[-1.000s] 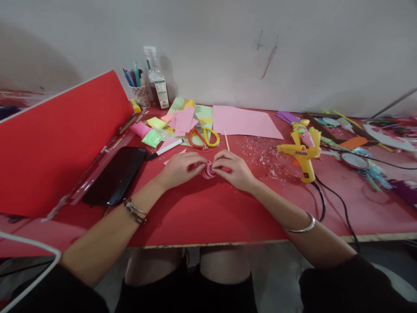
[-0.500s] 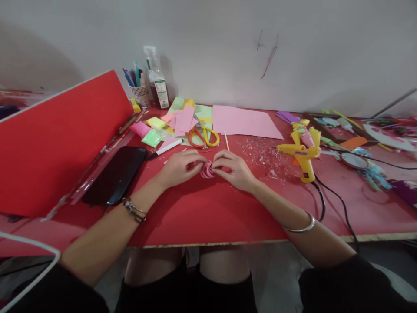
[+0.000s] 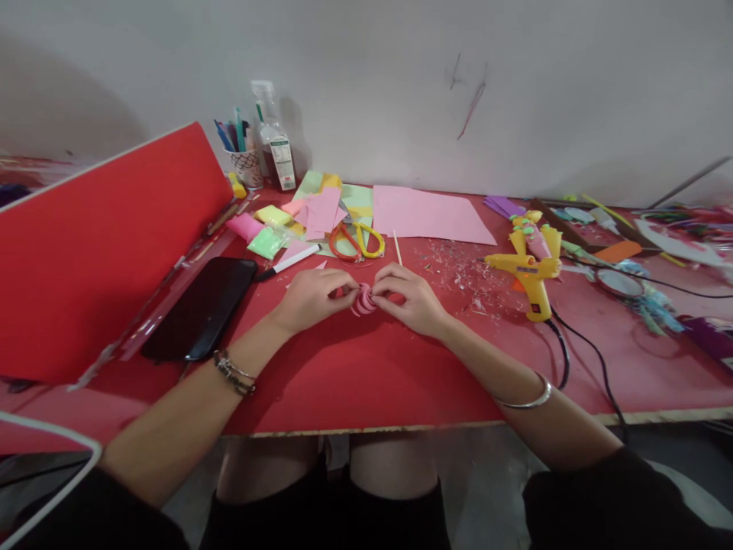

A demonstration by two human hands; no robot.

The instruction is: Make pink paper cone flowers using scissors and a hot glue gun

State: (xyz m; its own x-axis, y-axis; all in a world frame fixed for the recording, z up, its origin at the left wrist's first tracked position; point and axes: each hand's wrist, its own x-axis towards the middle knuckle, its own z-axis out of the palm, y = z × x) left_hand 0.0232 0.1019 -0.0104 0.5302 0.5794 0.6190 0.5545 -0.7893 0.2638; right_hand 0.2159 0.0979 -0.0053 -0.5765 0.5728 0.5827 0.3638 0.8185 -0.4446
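Red tabletop [image 3: 355,389] against a grey wall [image 3: 366,92] in the head view, and right at its middle, between the two hands, sits a coiled pink strip [image 3: 363,302], just in front of the scissors [image 3: 360,238] with their red and yellow handles! Left hand [image 3: 312,299] has thumb and forefinger drawn together on one side of the coil, right hand [image 3: 413,302] matches it with a close pinch on the other. Out left lies a black phone [image 3: 200,309] near a white marker [image 3: 295,258]; well off right, a yellow glue gun [image 3: 536,290] beside scattered shavings [image 3: 458,279].
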